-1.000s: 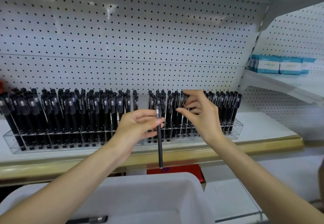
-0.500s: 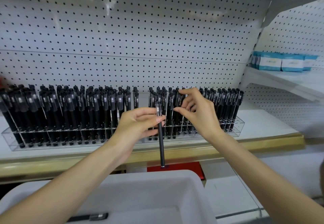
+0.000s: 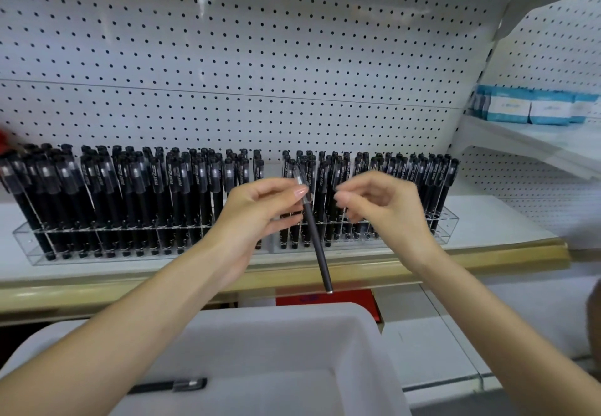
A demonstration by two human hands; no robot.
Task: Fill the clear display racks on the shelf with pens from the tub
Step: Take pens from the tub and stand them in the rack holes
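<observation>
Pegboard (image 3: 260,58) behind rack (image 3: 450,222). Your left grip (image 3: 257,217) pinches pen (image 3: 317,243) before rack; your right grip (image 3: 387,210) beside pen, fingers loosely curled, apparently empty.

Black pen (image 3: 317,243) tilted before pen-filled clear racks (image 3: 97,248), second pen (image 3: 177,385) in white tub (image 3: 292,314)

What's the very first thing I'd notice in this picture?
Probably the rows of black pens standing in the clear racks on the shelf, right across the middle. In front of them, the left hand pinches one pen near its clear-capped top, and the pen hangs down. Lower still is the white tub, where a single pen lies.
</observation>
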